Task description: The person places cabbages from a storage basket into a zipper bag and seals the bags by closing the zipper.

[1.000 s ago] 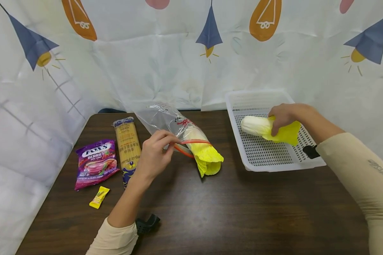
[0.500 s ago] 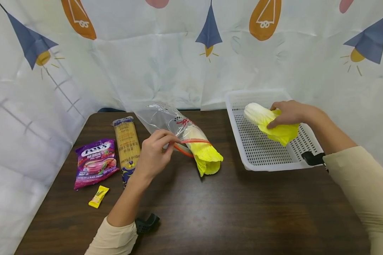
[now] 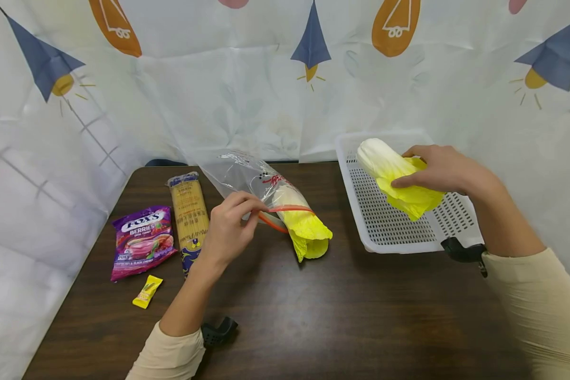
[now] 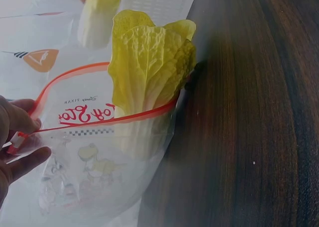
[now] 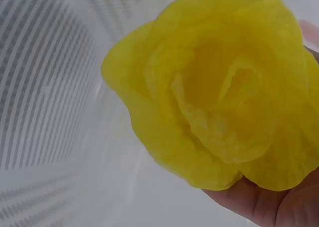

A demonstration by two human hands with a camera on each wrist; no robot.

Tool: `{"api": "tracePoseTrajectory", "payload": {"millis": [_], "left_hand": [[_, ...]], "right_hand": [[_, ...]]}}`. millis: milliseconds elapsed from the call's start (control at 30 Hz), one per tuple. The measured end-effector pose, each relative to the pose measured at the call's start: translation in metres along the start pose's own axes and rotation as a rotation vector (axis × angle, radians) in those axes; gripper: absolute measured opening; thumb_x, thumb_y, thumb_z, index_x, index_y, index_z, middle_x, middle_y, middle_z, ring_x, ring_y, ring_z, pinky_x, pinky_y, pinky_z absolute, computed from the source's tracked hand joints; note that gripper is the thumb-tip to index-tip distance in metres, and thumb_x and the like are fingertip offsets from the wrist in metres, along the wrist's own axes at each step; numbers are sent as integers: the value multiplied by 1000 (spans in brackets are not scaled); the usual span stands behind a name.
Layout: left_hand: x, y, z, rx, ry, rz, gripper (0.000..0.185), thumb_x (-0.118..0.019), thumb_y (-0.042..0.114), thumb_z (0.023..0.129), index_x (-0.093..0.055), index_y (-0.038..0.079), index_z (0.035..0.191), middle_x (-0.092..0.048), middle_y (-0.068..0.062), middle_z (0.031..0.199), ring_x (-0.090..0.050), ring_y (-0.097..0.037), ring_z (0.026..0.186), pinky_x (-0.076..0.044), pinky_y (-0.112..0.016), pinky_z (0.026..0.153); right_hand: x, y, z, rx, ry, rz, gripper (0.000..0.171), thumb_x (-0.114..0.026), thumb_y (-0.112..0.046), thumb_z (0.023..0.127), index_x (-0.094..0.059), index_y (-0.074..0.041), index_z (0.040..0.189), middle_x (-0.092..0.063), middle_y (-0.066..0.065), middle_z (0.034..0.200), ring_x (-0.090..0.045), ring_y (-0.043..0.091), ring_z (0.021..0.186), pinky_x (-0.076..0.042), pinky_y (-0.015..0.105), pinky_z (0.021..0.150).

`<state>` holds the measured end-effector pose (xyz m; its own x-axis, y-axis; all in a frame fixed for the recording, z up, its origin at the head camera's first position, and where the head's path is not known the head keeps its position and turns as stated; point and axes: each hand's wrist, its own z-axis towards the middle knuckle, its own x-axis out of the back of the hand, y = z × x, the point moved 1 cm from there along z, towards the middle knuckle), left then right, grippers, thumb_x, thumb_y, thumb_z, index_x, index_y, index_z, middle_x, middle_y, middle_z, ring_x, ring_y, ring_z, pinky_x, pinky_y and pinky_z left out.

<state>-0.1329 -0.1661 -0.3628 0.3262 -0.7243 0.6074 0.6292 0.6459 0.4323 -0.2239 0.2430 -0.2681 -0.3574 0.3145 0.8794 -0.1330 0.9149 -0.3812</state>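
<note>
Your right hand (image 3: 444, 168) grips a cabbage (image 3: 394, 177) by its leafy half, held above the basket (image 3: 389, 240) at 2 o'clock, white stem tilted up and away from you. Your left hand (image 3: 228, 232) pinches the red rim of the bag (image 3: 247, 179) at table centre, where another cabbage (image 3: 301, 224) lies half in, leaves sticking out toward 5 o'clock. To do this well, I'd lift that rim wider and bring the held cabbage stem-first beside the other, so the leaves don't crumple.

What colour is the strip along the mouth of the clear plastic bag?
Red-orange. The strip rims the clear bag around the cabbage, clearest in the left wrist view.
</note>
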Motion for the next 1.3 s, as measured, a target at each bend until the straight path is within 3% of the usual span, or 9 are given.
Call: {"api": "tracePoseTrajectory", "payload": {"millis": [233,533,800,967,1133,1300], "left_hand": [[-1,-1,0,15,8,9,17,-75,-7,87,-80,8,94,-73,-4,97,-67,-20,93,-59,-38,77],[-3,0,1,31,35,5,16,-74,-5,88,-80,7,96,-73,-4,98,-67,-19,92,-58,-33,74],[-7,0,1,75,63,15,15,-73,-2,89,-80,8,98,-73,-3,99,-67,-18,93,-54,-25,75],[-8,1,-1,90,77,-2,16,-73,-3,88,-80,8,98,-73,-4,98,-67,-19,92,-55,-25,76],[-8,1,-2,87,82,1,15,-74,-2,88,-80,8,98,-74,-4,98,-68,-20,94,-55,-23,83],[-10,1,-1,83,77,9,15,-74,-1,88,-81,9,97,-74,-4,98,-68,-20,94,-57,-29,77]], "right_hand": [[-15,-30,-28,96,43,33,77,-77,-59,87,-52,-16,146,-67,11,115,-65,20,80,-51,35,67],[-49,-58,-51,255,42,82,66,-79,-55,87,-56,-25,141,-68,3,110,-62,18,86,-52,34,69],[-85,-72,-47,365,-87,131,59,-79,-58,85,-59,-34,135,-67,-4,104,-62,15,89,-52,35,77],[-101,-81,-40,405,-148,127,60,-78,-57,85,-58,-33,137,-67,-6,104,-62,14,91,-52,35,80],[-109,-91,-31,399,-200,107,66,-74,-61,86,-57,-29,142,-68,-5,112,-62,16,95,-52,36,84],[-114,-97,-24,355,-208,150,68,-71,-61,89,-56,-23,143,-68,-2,113,-63,17,95,-53,36,84]]}}
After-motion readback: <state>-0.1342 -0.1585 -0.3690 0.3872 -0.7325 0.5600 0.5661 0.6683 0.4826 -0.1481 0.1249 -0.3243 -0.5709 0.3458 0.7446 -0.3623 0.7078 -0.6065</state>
